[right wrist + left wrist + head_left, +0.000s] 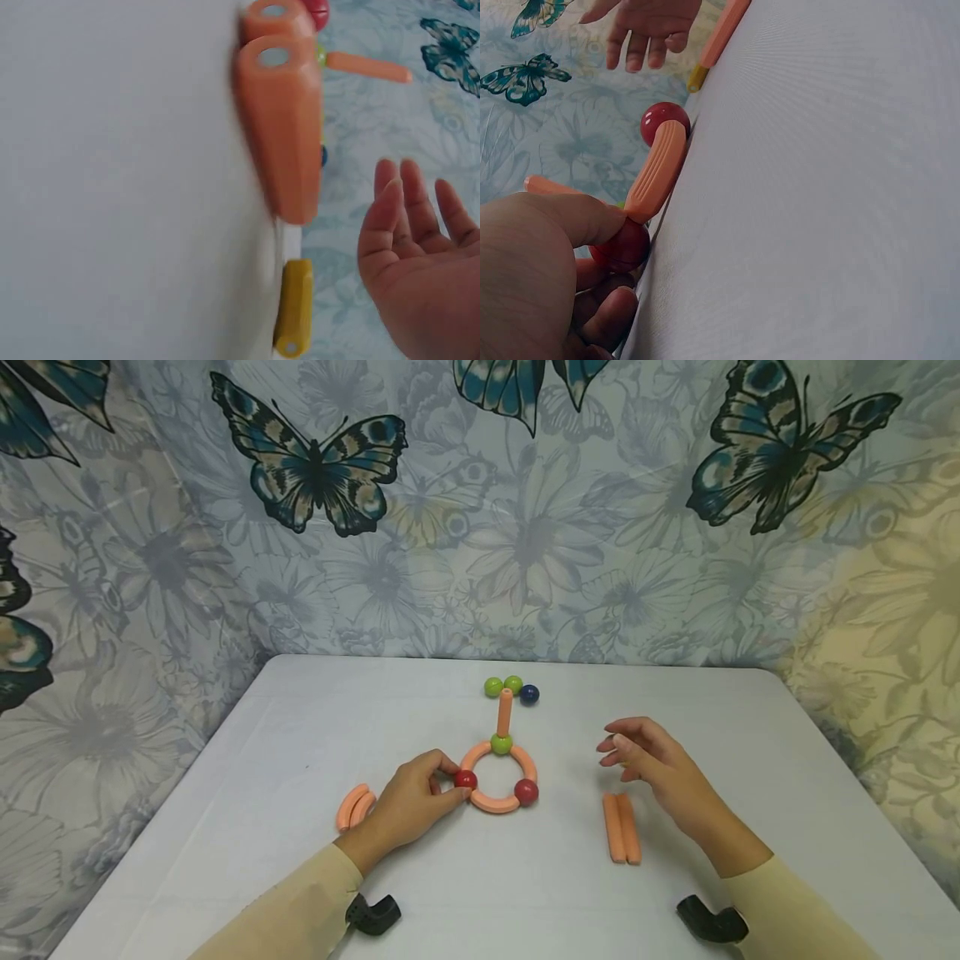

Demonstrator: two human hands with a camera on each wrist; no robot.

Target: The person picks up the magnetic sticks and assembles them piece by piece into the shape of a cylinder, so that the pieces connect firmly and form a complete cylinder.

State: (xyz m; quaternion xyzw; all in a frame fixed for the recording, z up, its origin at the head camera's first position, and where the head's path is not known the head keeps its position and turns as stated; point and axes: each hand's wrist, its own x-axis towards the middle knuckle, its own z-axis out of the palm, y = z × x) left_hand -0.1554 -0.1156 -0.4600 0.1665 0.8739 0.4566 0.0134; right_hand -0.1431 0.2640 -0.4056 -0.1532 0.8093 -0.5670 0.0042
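Note:
On the white table a ring of curved orange pieces (494,803) is joined by a red ball (527,792) at right, another red ball (466,779) at left and a green ball (501,744) at the far side. From the green ball an orange stick (504,714) points up. My left hand (411,803) pinches the left red ball between thumb and fingers; the left wrist view shows the thumb over that ball (626,247). Nothing is in my right hand (663,772), whose loosely bent fingers hover beyond two straight orange sticks (622,828).
Two curved orange pieces (356,807) lie left of my left hand. Behind the ring are two loose green balls (492,687) and a dark blue ball (529,695). In the right wrist view, a yellow stick (294,307) lies past the orange sticks. A butterfly-patterned wall covering (525,568) borders the table.

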